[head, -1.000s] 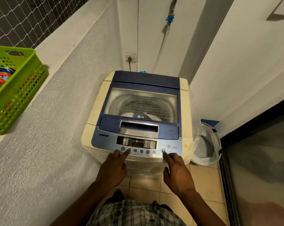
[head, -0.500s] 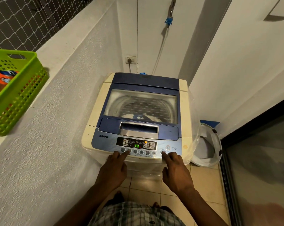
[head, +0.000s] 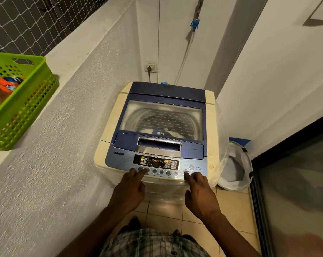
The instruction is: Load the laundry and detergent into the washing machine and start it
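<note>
though well apart from washer, green basket

Green basket partly beyond left edge; panel labels illegible.

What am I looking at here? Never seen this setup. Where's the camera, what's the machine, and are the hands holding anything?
There is no robot here. A person wears one wide-angle camera on the head, looking forward and down, so you see their own arms from above. The left hand and right hand hold nothing. Each puts an index finger to the row of round buttons on the control panel of a top-loading washing machine. Its lid is down, some laundry shows through the window, and lights on the panel are lit. On the ledge to the left sits a green basket with something orange inside; I cannot tell what. A white bag sits right of the machine, and a plug is in the wall socket behind it.
</note>
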Motion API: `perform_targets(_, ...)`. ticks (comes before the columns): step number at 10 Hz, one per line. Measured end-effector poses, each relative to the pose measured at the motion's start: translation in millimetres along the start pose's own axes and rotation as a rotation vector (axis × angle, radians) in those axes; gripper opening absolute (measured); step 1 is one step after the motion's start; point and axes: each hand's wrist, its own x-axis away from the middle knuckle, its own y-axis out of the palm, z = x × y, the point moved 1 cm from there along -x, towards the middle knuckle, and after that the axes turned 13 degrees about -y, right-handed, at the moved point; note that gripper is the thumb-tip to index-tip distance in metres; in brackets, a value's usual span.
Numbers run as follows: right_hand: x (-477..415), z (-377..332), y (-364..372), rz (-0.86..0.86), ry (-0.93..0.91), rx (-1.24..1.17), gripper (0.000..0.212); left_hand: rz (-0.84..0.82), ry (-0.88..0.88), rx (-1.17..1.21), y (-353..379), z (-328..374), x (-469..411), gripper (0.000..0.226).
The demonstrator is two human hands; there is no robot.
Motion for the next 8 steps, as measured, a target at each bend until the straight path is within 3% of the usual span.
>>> perform_targets(2, 5.3, 4.3, -4.2, -0.016, -0.038, -0.001, 0.072, 0.004, -0.003, -0.020, -2.1, 0.0, 2.7, 0.055)
perform_targets(6, -13.4, -6.3, -17.5, 0.057, -0.081, 0.042, 0.037, 0.044, 0.034, -0.009, -10.0, 8.2, -0.2, 0.050)
perform_targets(8, -32.3, -7.0, -25.1, 0.150, -0.108, 0.002, 0.044, 0.093, 0.072, -0.003, -12.9, 13.5, -12.3, 0.050)
